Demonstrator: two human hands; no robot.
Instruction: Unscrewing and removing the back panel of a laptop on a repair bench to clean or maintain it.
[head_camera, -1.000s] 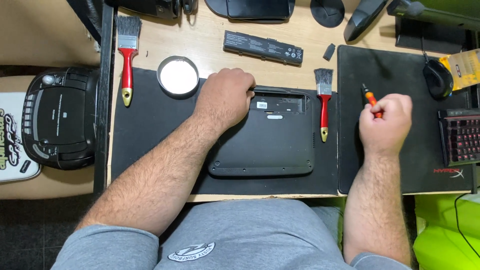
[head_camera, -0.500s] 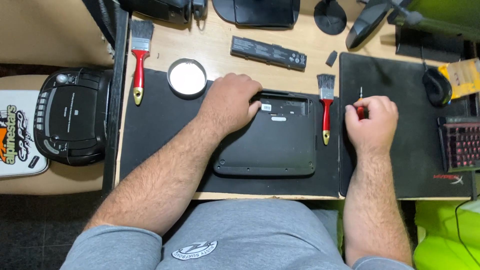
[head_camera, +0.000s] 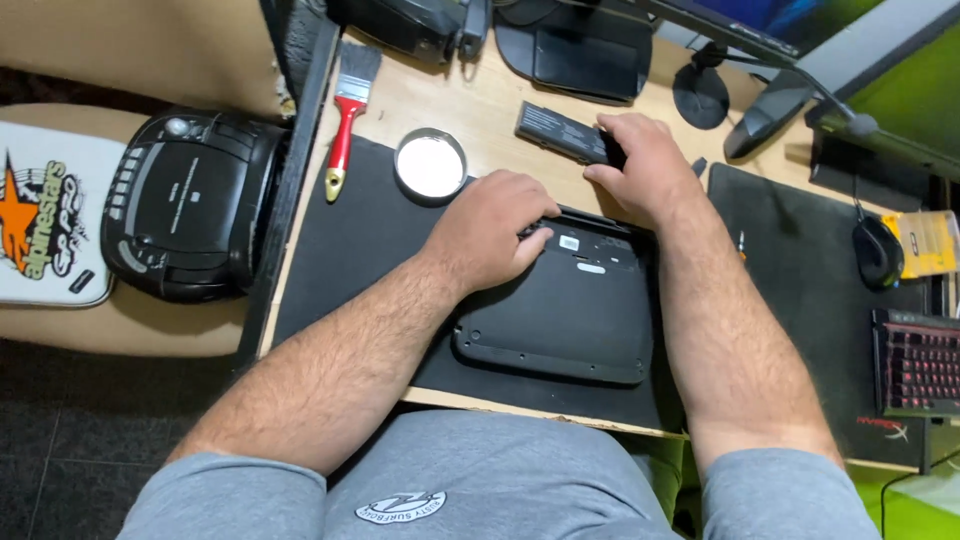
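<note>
Pale wooden table (head_camera: 480, 110), left hand (head_camera: 495, 232) flat on upturned black laptop (head_camera: 570, 320), right hand (head_camera: 640, 165) seemingly closed over long black battery pack (head_camera: 560, 132).

Under the left hand (head_camera: 490, 235) fingers lies a laptop base (head_camera: 565, 320) of matt black plastic, faintly grained. The battery pack (head_camera: 560, 132) at the right hand (head_camera: 640, 165) fingertips is matt dark plastic. Beneath both, a black mat (head_camera: 350, 260) looks soft and dull; beyond the fingers, pale smooth wood desk (head_camera: 470, 110).
</note>
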